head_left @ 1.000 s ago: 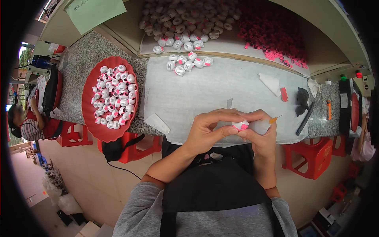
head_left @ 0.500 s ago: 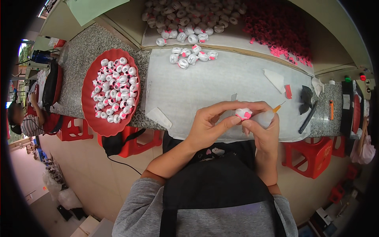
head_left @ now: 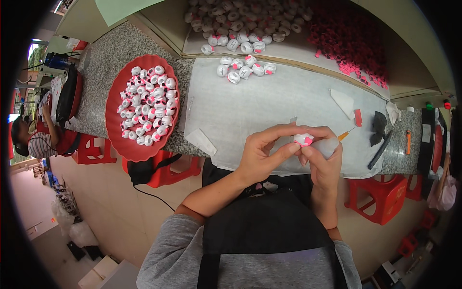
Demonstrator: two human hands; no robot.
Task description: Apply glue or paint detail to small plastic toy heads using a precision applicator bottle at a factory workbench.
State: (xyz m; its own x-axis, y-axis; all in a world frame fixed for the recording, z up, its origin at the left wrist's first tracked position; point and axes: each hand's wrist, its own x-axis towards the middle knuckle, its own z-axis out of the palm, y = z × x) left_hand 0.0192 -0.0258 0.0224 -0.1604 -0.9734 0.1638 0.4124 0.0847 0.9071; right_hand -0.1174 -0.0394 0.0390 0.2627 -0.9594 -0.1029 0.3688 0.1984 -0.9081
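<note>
Between the fingertips of both hands, over the near edge of the white sheet (head_left: 231,106), is a small white toy head with pink trim (head_left: 303,139). My left hand (head_left: 264,151) pinches it from the left with thumb and fingers. My right hand (head_left: 325,161) steadies it from the right with thumb and index finger. In the right palm also rests a translucent squeeze bottle (head_left: 328,147). Its orange needle tip (head_left: 344,136) points away to the upper right. The bottle is partly hidden by the fingers.
A red scalloped bowl (head_left: 115,130) full of pink-and-white heads stands at left. More white heads (head_left: 245,67) lie ahead, below a shelf with further heads and pink pieces (head_left: 346,48). A black tool (head_left: 380,150) and orange pen-like item (head_left: 408,142) lie right. Another person (head_left: 41,139) sits far left.
The whole view has shifted slightly, so the bench things appear farther right. Both hands keep hold of the toy head, which looks slightly turned.
</note>
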